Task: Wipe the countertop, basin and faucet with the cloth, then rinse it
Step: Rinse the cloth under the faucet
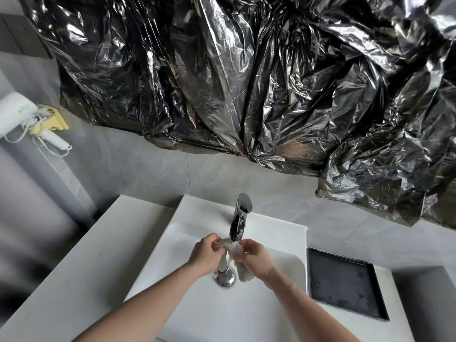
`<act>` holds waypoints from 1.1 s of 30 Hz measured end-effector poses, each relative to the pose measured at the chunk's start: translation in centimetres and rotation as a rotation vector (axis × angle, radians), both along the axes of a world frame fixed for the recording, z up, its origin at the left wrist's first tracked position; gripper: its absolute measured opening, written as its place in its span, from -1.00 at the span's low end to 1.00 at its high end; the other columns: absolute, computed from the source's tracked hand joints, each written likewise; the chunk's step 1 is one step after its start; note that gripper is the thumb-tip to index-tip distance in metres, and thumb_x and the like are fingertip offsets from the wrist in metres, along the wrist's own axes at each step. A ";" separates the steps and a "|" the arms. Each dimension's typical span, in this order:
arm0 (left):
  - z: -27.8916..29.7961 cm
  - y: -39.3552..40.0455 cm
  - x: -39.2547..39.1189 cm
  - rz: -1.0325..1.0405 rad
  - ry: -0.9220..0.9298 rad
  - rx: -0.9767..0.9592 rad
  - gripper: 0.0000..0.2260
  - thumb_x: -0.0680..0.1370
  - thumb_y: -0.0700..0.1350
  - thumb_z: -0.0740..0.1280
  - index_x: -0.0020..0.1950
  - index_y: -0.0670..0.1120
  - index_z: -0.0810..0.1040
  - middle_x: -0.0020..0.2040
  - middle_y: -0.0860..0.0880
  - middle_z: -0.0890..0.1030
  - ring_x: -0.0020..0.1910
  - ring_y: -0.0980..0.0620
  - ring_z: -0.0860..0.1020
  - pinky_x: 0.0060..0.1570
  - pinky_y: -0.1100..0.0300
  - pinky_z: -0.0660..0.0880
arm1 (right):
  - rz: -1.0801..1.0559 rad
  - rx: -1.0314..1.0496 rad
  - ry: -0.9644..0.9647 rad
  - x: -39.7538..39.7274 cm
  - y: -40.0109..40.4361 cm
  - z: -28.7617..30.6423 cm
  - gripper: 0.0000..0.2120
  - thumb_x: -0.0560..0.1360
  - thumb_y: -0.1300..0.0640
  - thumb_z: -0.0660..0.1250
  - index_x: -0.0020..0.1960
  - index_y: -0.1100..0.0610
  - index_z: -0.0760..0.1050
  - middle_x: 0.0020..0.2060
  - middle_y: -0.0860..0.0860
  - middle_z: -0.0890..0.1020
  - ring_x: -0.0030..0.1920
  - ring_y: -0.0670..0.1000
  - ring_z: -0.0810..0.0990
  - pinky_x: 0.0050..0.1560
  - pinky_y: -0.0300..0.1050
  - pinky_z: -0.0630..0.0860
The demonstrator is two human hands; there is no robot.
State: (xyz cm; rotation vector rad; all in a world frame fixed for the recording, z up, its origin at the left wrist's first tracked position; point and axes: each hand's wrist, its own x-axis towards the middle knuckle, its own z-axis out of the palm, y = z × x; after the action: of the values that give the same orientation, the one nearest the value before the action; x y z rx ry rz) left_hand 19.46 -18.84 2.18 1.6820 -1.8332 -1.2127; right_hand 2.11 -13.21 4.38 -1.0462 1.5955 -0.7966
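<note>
While both hands, left hand (206, 253) and right hand (256, 259), grip the bunched cloth (233, 255) just under the faucet (239, 218) spout, wiping looks finished; rinsing appears underway, water flow unclear.

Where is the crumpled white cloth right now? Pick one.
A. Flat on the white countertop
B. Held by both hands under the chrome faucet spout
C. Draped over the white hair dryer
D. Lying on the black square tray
B: the crumpled white cloth is gripped by the left hand and the right hand just below the chrome faucet spout, over the white basin.
</note>
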 end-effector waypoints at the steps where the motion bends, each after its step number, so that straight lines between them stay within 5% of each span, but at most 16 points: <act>1: -0.1 -0.1 0.1 -0.001 0.014 -0.012 -0.95 0.45 -0.02 0.34 -0.17 0.03 0.52 -0.23 0.06 0.63 -0.14 -0.06 0.59 -0.14 0.12 0.48 | 0.022 -0.006 0.054 -0.3 0.2 -0.5 -0.90 0.45 0.19 0.49 -0.07 0.05 0.62 -0.34 -0.09 0.65 -0.38 -0.10 0.54 -0.32 -0.17 0.50; 5: -0.1 0.3 0.3 0.012 0.042 -0.019 -0.77 0.44 0.01 0.30 -0.37 -0.02 0.39 -0.48 0.11 0.45 -0.34 0.00 0.39 -0.30 0.11 0.34 | 0.148 0.016 0.322 -0.9 0.4 -2.3 -0.85 0.42 0.02 0.43 -0.27 0.04 0.53 -0.43 -0.11 0.57 -0.40 -0.14 0.44 -0.34 -0.24 0.38; 9: -0.4 0.2 1.2 0.061 -0.068 -0.032 -0.65 0.52 0.00 0.30 -0.40 -0.10 0.34 -0.51 0.04 0.39 -0.37 -0.03 0.38 -0.34 0.10 0.30 | 0.120 0.013 0.293 -0.6 -0.1 -2.4 -0.81 0.51 0.13 0.36 -0.26 0.03 0.42 -0.38 -0.07 0.48 -0.38 -0.07 0.42 -0.36 -0.22 0.36; 11: -0.4 0.1 1.8 0.064 -0.148 -0.015 -0.73 0.54 0.00 0.26 -0.31 -0.11 0.43 -0.41 0.02 0.50 -0.28 -0.10 0.49 -0.30 0.09 0.40 | 0.052 0.014 0.174 -0.1 -0.2 -2.0 -0.84 0.55 0.12 0.34 -0.20 0.06 0.49 -0.36 -0.02 0.56 -0.34 0.01 0.57 -0.27 -0.10 0.52; 13: 0.0 0.2 2.4 0.034 -0.193 0.040 -0.86 0.53 0.00 0.25 -0.10 0.00 0.57 -0.19 0.07 0.63 -0.12 -0.09 0.59 -0.18 0.10 0.48 | -0.002 0.006 0.086 0.5 -0.4 -1.6 -0.80 0.60 0.13 0.31 -0.21 0.08 0.48 -0.39 0.00 0.53 -0.36 0.02 0.50 -0.31 -0.11 0.46; 16: -0.5 0.6 2.8 -0.053 -0.229 0.056 -0.62 0.51 -0.11 0.26 0.32 0.09 0.48 0.23 0.09 0.58 0.18 0.00 0.56 0.13 0.14 0.49 | 0.003 0.004 0.025 1.6 -0.3 0.1 -0.66 0.64 0.17 0.26 -0.31 0.06 0.38 -0.49 -0.16 0.43 -0.40 -0.08 0.39 -0.37 -0.25 0.35; 18: -0.7 1.1 2.4 -0.115 -0.200 0.042 -0.52 0.46 -0.17 0.25 0.38 0.09 0.41 0.33 0.09 0.50 0.28 0.02 0.51 0.26 0.13 0.45 | 0.052 -0.019 -0.012 1.9 0.1 1.2 -0.56 0.68 0.18 0.20 -0.37 0.08 0.47 -0.57 -0.17 0.45 -0.50 -0.15 0.41 -0.42 -0.34 0.34; 21: -0.8 1.7 1.2 -0.165 -0.086 0.066 -0.68 0.41 0.04 0.36 0.15 0.15 0.44 0.13 0.19 0.59 0.17 0.11 0.57 0.16 0.09 0.53 | 0.094 -0.043 -0.101 1.8 0.1 1.1 -0.58 0.69 0.00 0.23 -0.23 0.15 0.66 -0.53 0.04 0.47 -0.54 0.07 0.38 -0.46 -0.19 0.28; 23: -0.7 1.7 0.5 -0.123 -0.017 0.072 -0.77 0.48 0.16 0.37 0.03 0.08 0.50 -0.02 0.16 0.67 0.04 0.18 0.63 0.05 0.11 0.57 | 0.061 -0.043 -0.132 1.4 0.0 0.4 -0.59 0.64 -0.08 0.31 -0.19 0.23 0.58 -0.51 0.08 0.49 -0.51 0.08 0.42 -0.44 -0.14 0.25; 26: -0.2 1.3 -0.2 -0.030 0.055 0.046 -0.78 0.57 0.14 0.33 -0.13 0.01 0.55 -0.17 0.07 0.71 -0.12 0.10 0.67 -0.04 0.09 0.59 | -0.004 -0.011 -0.113 0.4 0.3 0.2 -0.73 0.61 0.05 0.38 -0.24 0.10 0.52 -0.44 0.04 0.50 -0.46 0.02 0.45 -0.35 -0.11 0.32; 28: 0.4 1.3 -0.8 0.009 0.066 0.028 -0.82 0.59 0.04 0.33 -0.14 -0.02 0.54 -0.18 0.03 0.68 -0.13 0.00 0.64 -0.06 0.10 0.54 | -0.063 0.022 -0.076 -0.2 0.8 -0.3 -0.94 0.58 0.21 0.39 -0.06 0.12 0.61 -0.34 -0.05 0.61 -0.42 -0.12 0.52 -0.37 -0.25 0.42; 30: 0.7 1.3 -1.4 0.042 0.090 0.062 -0.84 0.58 0.01 0.31 -0.15 -0.02 0.54 -0.19 0.03 0.66 -0.13 -0.02 0.61 -0.08 0.14 0.52 | -0.104 0.071 -0.012 -0.9 1.2 -1.9 -0.72 0.52 0.32 0.37 0.19 0.10 0.59 -0.10 -0.07 0.70 -0.26 -0.16 0.61 -0.27 -0.35 0.48; 33: 0.3 1.3 -1.8 0.103 0.215 0.187 -0.75 0.49 0.15 0.34 -0.17 -0.02 0.57 -0.23 -0.05 0.70 -0.13 -0.10 0.69 -0.04 -0.04 0.65 | -0.036 0.070 0.057 -1.1 2.0 -2.8 -0.45 0.31 0.24 0.44 0.28 -0.05 0.50 0.18 -0.10 0.64 0.06 -0.12 0.63 0.12 -0.17 0.57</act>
State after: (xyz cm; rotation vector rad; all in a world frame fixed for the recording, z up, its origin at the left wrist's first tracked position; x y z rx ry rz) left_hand 17.65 -17.58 2.51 1.6452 -1.5292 -1.4955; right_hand 0.99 -11.21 1.59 -1.0007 1.6828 -0.7357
